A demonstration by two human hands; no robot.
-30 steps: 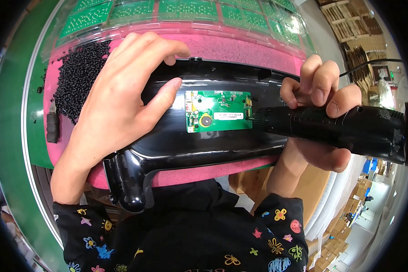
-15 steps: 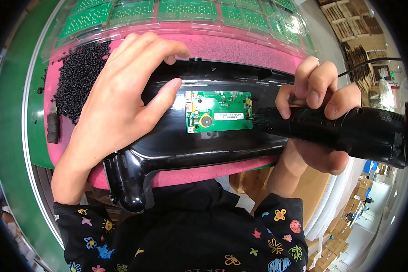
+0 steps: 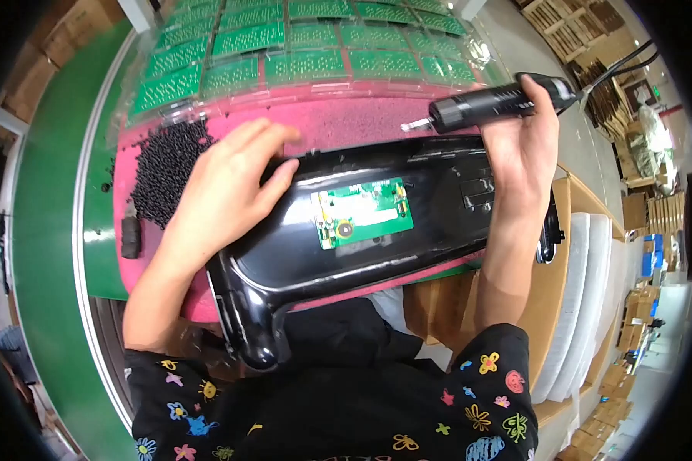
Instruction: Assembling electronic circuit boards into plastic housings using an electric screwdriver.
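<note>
Inside a black shell [image 3: 438, 223], green board [image 3: 365, 215], right fingers [image 3: 543, 98] closed round screwdriver [image 3: 484, 106] (left fingers [image 3: 265, 144] parted)

left fingers [image 3: 274, 140] blurred, black shirt [image 3: 338, 407] cut off

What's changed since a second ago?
The right hand swung the screwdriver forward, away from the right edge of the circuit board; its tip now hangs over the pink mat. Nothing let go. The board still lies in the black shell, left hand at its left end.

right hand [image 3: 521, 157]: gripping black screwdriver [image 3: 477, 107] | left hand [image 3: 231, 180]: at black housing [image 3: 284, 253] | green board [image 3: 373, 223] inside
</note>
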